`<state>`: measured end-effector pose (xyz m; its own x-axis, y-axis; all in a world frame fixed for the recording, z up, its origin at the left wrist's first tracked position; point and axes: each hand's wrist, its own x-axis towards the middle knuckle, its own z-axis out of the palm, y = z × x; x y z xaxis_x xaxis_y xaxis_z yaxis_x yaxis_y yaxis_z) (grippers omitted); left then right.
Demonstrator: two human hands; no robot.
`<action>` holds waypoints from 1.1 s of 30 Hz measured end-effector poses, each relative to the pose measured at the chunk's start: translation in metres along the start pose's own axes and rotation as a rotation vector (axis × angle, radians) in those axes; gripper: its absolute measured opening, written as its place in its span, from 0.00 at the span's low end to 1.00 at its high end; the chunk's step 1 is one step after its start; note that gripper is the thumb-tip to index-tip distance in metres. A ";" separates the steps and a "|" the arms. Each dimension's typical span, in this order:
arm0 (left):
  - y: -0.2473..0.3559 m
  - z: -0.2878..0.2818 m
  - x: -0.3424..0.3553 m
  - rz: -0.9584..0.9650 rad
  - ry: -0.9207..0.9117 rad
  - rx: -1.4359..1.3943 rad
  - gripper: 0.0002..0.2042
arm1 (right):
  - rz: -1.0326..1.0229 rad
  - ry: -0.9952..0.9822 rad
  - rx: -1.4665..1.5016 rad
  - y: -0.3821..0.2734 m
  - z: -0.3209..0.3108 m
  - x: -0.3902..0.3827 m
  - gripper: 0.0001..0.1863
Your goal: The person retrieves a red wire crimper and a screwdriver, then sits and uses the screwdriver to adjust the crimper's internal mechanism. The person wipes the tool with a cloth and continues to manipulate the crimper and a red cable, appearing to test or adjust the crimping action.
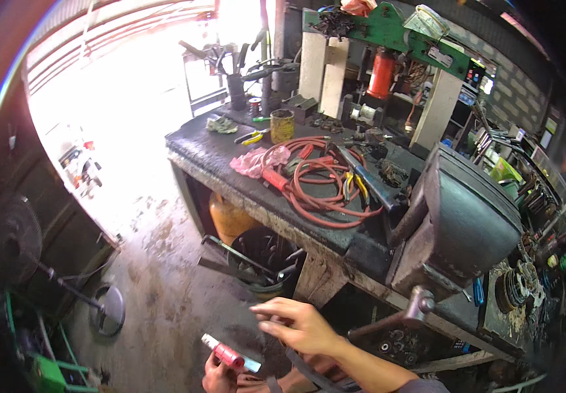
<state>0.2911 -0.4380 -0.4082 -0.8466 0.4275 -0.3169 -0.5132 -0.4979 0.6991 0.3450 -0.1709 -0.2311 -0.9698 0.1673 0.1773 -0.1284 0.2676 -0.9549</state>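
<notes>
Low in the picture, my left hand [217,378] is closed around a small red tube-shaped thing [228,355] with a white end and a pale blue end; its exact kind I cannot make out. Above and to the right of it is my right hand [301,326], palm down. Its fingers are loosely bent and apart, and nothing shows in them. Both hands are in front of the workbench [198,145], apart from each other and touching nothing on it.
On the bench lie a coiled reddish hose [309,190], pliers [359,187], a pink rag [260,162] and a yellow tin [282,126]. A large vise [453,216] juts out at right. Below stands a bin of metal bars [257,262]. A green press frame [388,33] rises behind.
</notes>
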 end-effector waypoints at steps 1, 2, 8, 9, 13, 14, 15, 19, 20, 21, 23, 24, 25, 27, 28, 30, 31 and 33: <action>0.007 -0.005 0.018 0.060 0.027 0.045 0.21 | -0.039 0.005 0.039 0.005 0.012 0.030 0.20; 0.011 -0.012 0.017 0.023 0.060 0.078 0.13 | -0.039 -0.004 0.028 0.011 0.024 0.059 0.21; 0.102 -0.036 0.045 -0.129 0.246 0.131 0.19 | -0.024 -0.033 -0.070 0.028 0.071 0.159 0.26; 0.120 -0.029 0.041 -0.126 0.284 0.135 0.19 | 0.059 -0.048 -0.169 0.024 0.069 0.159 0.26; 0.197 0.020 0.029 -0.099 0.331 0.109 0.17 | 0.274 -0.134 -0.487 -0.010 0.033 0.140 0.27; 0.215 0.033 0.027 -0.109 0.317 0.110 0.17 | 0.323 -0.181 -0.538 -0.021 0.020 0.134 0.28; 0.233 0.045 0.026 -0.122 0.305 0.116 0.17 | 0.418 -0.257 -0.601 -0.032 0.008 0.127 0.28; 0.288 0.089 0.048 -0.165 0.248 0.200 0.18 | 0.528 -0.126 -0.577 -0.073 -0.036 0.113 0.27; 0.298 0.100 0.059 -0.188 0.219 0.214 0.19 | 0.583 -0.046 -0.529 -0.079 -0.045 0.116 0.26; 0.307 0.111 0.073 -0.215 0.192 0.231 0.20 | 0.613 0.040 -0.483 -0.083 -0.053 0.121 0.25; 0.319 0.138 0.110 -0.209 0.115 0.259 0.21 | 0.610 0.209 -0.414 -0.083 -0.070 0.145 0.22; 0.321 0.153 0.127 -0.175 0.079 0.265 0.21 | 0.643 0.272 -0.369 -0.081 -0.077 0.157 0.21; 0.324 0.167 0.142 -0.137 0.050 0.271 0.21 | 0.606 0.413 -0.242 -0.077 -0.084 0.173 0.17; 0.326 0.199 0.171 -0.116 0.064 0.224 0.21 | 0.634 0.523 -0.055 -0.065 -0.101 0.214 0.15; 0.326 0.212 0.183 -0.106 0.039 0.178 0.20 | 0.485 0.587 -0.119 -0.058 -0.109 0.235 0.14; 0.328 0.235 0.204 -0.090 -0.007 0.110 0.22 | 0.381 0.662 -0.102 -0.042 -0.126 0.276 0.14; 0.328 0.244 0.212 -0.101 -0.009 0.144 0.22 | 0.428 0.660 -0.079 -0.033 -0.135 0.297 0.14; 0.326 0.258 0.229 -0.109 -0.030 0.173 0.23 | 0.471 0.705 -0.253 -0.016 -0.145 0.338 0.13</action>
<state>-0.0335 -0.3082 -0.0871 -0.7812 0.4958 -0.3794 -0.5677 -0.3114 0.7621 0.0495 0.0193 -0.1215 -0.5461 0.8370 -0.0359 0.3828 0.2111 -0.8994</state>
